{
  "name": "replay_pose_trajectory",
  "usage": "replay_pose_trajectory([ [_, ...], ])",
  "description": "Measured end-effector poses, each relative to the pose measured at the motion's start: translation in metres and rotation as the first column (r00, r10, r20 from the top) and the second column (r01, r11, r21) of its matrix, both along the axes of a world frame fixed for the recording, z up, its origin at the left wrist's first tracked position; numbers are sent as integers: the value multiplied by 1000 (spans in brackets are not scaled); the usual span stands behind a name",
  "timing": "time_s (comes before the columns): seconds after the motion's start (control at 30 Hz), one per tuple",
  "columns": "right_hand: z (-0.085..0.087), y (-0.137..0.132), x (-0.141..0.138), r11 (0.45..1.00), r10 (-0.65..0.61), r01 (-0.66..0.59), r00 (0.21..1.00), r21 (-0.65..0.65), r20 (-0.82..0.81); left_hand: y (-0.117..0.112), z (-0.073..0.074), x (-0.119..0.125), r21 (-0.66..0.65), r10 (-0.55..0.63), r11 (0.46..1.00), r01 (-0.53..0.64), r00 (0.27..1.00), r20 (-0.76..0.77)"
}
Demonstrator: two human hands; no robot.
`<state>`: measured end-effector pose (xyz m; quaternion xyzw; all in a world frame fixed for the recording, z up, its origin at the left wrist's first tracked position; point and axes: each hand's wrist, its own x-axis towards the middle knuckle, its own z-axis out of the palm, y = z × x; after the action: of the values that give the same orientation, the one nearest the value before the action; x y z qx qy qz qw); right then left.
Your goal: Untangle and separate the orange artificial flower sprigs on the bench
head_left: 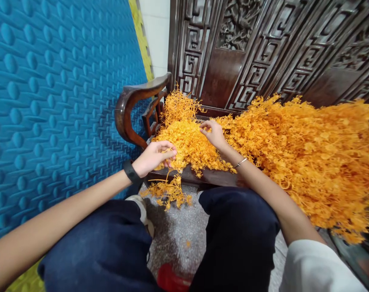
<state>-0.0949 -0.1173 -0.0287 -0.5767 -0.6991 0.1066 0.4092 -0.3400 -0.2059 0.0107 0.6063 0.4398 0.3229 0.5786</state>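
My left hand is closed, thumb and fingers pinching a sprig of orange artificial foliage, which hangs below it past the bench's front edge. Just to the right and farther back, my right hand hovers over a heap of loose orange sprigs. Its fingers are loosely bent with the thumb apart, and I see nothing between them. The heap lies on the seat of a dark wooden bench. Thin bare stems poke up at the heap's back left.
A large mass of orange foliage spreads along the right. The bench's curved armrest stands at the left, its carved backrest behind. Blue foam matting covers the left side. A red object sits on the speckled floor between my legs.
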Motion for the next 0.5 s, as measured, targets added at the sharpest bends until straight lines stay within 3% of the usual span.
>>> replay_pose_trajectory([
  [0.07, 18, -13, -12, 972, 181, -204, 968, -121, -176, 0, 0, 0, 2, 19, 1000, -19, 1000, 13],
  [0.1, 26, -21, -19, 911, 302, -356, 920, -208, -251, 1, 0, 0, 2, 29, 1000, -29, 999, 17],
  [0.17, 41, -37, -33, 723, 505, -602, 796, -340, -334, 2, 0, -1, 6, 42, 999, -42, 999, 23],
  [0.2, 45, -44, -40, 653, 564, -662, 750, -368, -347, 3, 0, -1, 12, 48, 999, -48, 999, 23],
  [0.23, 48, -49, -46, 624, 593, -687, 726, -371, -347, 3, 0, -1, 18, 51, 999, -51, 998, 22],
  [0.37, 44, -58, -61, 672, 559, -678, 729, -298, -396, 2, 0, -2, 21, 40, 999, -40, 999, 20],
  [0.5, 41, -55, -65, 740, 442, -621, 737, -257, -511, -1, -2, -1, 79, 51, 996, -53, 998, 20],
])
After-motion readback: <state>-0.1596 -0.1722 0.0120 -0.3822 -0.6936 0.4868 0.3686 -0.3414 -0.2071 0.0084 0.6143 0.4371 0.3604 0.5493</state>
